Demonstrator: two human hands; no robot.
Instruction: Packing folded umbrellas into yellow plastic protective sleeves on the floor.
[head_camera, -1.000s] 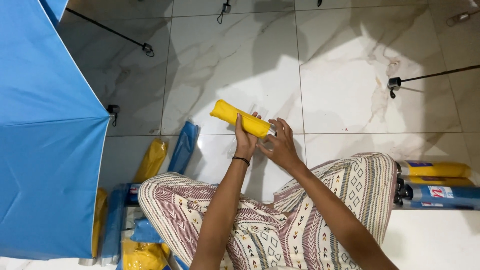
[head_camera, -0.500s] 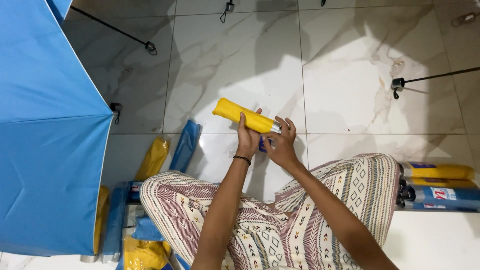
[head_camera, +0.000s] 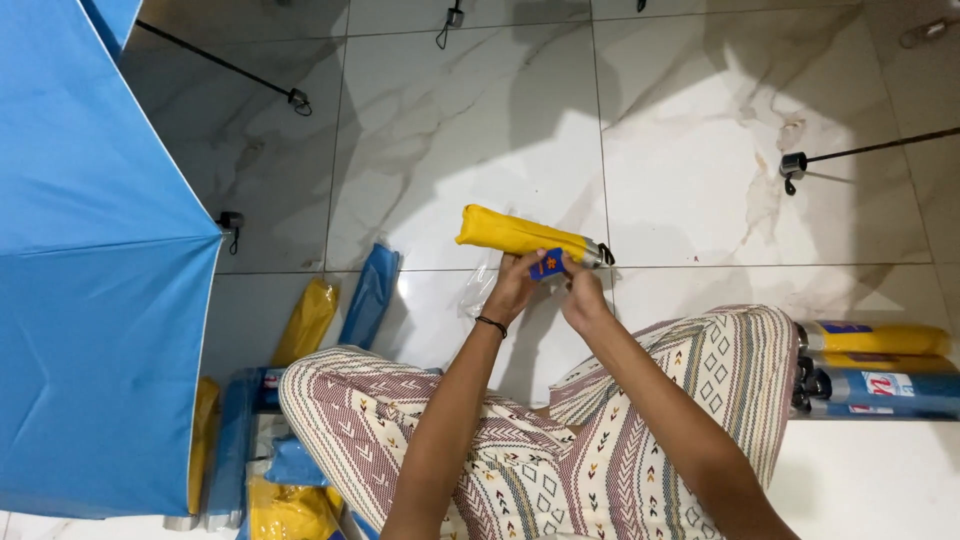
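Left hand (head_camera: 512, 285): gripping the folded yellow umbrella (head_camera: 520, 236) from below, fingers wrapped near its middle, grip closed on it.
Right hand (head_camera: 580, 292): pinching a small blue tag (head_camera: 548, 265) at the umbrella's handle end, grip narrow, fingertips pressed on the tag.
Umbrella position: being held in the air above the floor, in front of the knees, tilted with the yellow tip up-left and the dark handle end (head_camera: 600, 255) pointing right.
Clear wrapper (head_camera: 478, 290): hanging loose just beside the left wrist, touching or nearly touching the hand; hard telling which.
Risk, slipping: judging the one-handed hold as the weak spot, since the right fingers are busy with the tag; loosening the left grip likely sending the umbrella down onto hard tile.
Risk, tearing: pulling hard on the tag possibly ripping it or its tie.
Risk, crowding: swinging the tip leftward possibly knocking the open blue umbrella (head_camera: 90, 280).
Floor (head_camera: 680, 130): glossy white marble-look tiles, throwing back strong glare and shadow.
Around: sleeved yellow and blue umbrellas (head_camera: 340, 310) lying at the left knee, more stacked packed umbrellas (head_camera: 880, 375) at the right knee, thin dark shafts (head_camera: 860, 150) of other open umbrellas reaching in from the edges.
Seating: sitting cross-legged in patterned trousers (head_camera: 640, 400).
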